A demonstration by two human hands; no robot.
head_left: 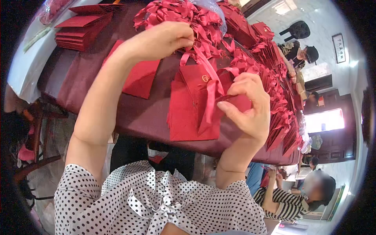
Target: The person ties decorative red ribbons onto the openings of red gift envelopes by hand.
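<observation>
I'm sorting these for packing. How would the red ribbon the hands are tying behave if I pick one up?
The red ribbon probably goes floppy: it droops in loops between the left hand and the right hand. It looks thin and light. Its sheen suggests it may slip through fingers, so a knot could loosen.

This looks like a big room where people sit together and make things by hand, like a small craft workshop. A long counter (90, 84) with a dark red cloth fills the middle of the frame, with stacks of red envelopes (80, 29) at the upper left and heaps of red ribbon bows (176, 13) at the top. Other people (291, 197) sit along the right side, near white walls, dark wooden doors (338, 143) and a framed sign (338, 47).
</observation>
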